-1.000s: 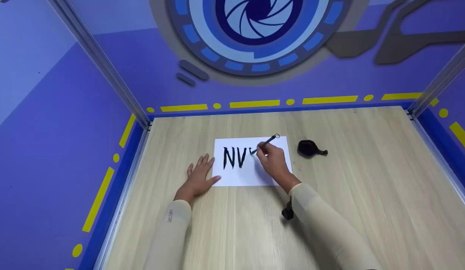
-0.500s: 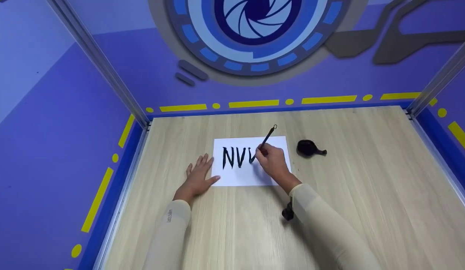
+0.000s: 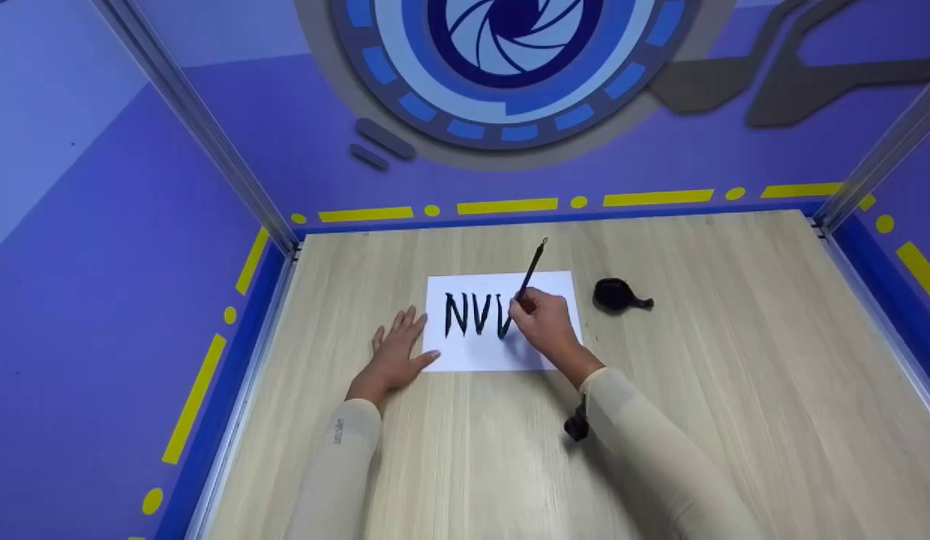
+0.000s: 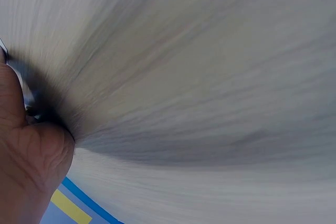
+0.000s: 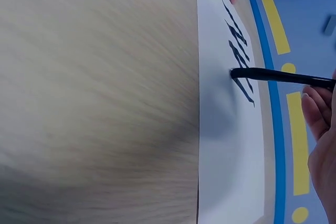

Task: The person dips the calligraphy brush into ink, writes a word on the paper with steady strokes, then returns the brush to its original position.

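Observation:
A white sheet of paper (image 3: 472, 356) lies on the wooden table and carries black strokes (image 3: 456, 315) that look like N, V and part of another letter. My right hand (image 3: 546, 321) pinches a dark brush (image 3: 533, 268), its top end pointing up and away. In the right wrist view the tip of the brush (image 5: 278, 75) touches the paper (image 5: 218, 156) at the lower end of the newest stroke. Fingers spread, my left hand (image 3: 397, 356) rests at the left edge of the sheet, thumb on its lower left corner.
A small black dish (image 3: 613, 296) with a short handle sits on the table right of the paper. Blue-purple panels with yellow markings (image 3: 508, 206) stand behind and at both sides. A small black object (image 3: 576, 427) is at the right sleeve's wrist.
The brush has swung more upright and its tip has moved down the paper. The third letter's strokes have grown longer, forming a V-like shape. My left hand has stayed in place.

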Motion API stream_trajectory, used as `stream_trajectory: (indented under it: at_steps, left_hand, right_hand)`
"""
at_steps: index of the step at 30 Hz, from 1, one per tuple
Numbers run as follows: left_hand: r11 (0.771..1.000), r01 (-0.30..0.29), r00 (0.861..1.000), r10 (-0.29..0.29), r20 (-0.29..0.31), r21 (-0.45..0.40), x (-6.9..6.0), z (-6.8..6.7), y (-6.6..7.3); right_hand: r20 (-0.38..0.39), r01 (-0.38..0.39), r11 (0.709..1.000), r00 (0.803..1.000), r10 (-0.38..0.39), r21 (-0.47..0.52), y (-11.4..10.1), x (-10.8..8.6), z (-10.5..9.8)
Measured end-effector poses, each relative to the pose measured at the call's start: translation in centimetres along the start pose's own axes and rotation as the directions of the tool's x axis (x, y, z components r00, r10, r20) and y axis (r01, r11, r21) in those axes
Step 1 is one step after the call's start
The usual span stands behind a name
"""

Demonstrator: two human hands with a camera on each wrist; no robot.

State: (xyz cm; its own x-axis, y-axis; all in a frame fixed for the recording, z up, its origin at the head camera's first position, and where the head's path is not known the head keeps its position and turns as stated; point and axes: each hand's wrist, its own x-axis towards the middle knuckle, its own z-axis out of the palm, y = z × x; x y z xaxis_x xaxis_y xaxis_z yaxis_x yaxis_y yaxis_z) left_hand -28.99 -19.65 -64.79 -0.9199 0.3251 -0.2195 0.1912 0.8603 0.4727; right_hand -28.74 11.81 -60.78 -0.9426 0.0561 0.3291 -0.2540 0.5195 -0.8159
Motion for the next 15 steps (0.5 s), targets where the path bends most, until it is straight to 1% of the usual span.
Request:
stream_trajectory:
  at_steps: [4, 8, 11, 15]
  left_hand:
    - [1.000, 0.000, 1.000, 0.000, -0.002, -0.001, 0.1, 0.1, -0.1]
    - [1.000, 0.002, 1.000, -0.002, -0.003, -0.003, 0.1, 0.1, 0.0]
    - [1.000, 0.005, 1.000, -0.005, 0.001, -0.001, 0.1, 0.0, 0.1]
    - [1.000, 0.011, 1.000, -0.011, 0.009, 0.005, 0.0, -0.1, 0.0]
  right_hand:
    - [-0.076, 0.017, 1.000, 0.997, -0.016, 0.016, -0.1, 0.4, -0.3]
    - [-0.160, 0.008, 1.000, 0.987, -0.003, 0.031, 0.0, 1.0, -0.7]
    - [-0.173, -0.008, 0.999, 0.985, 0.014, 0.037, 0.1, 1.3, -0.6]
    - [-0.143, -0.015, 0.999, 0.990, 0.019, 0.031, 0.3, 1.4, -0.3]
